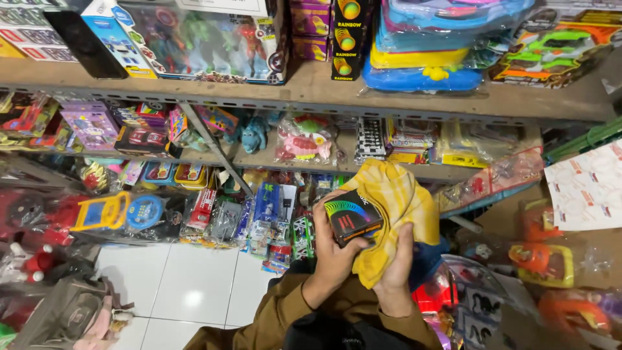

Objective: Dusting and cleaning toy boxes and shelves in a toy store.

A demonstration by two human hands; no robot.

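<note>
My left hand (332,256) grips a small black box (352,216) with a rainbow spiral printed on its face, holding it tilted at chest height. My right hand (395,272) clutches a yellow checked cloth (395,207) that drapes over and behind the box, touching its right side. Both sleeves are brown. The lower part of the box is hidden by my fingers and the cloth.
Wooden shelves (311,87) packed with boxed and bagged toys run across the view. More toys in plastic crowd the lower shelf and floor at left (110,214) and right (544,259). White floor tiles (188,285) show below.
</note>
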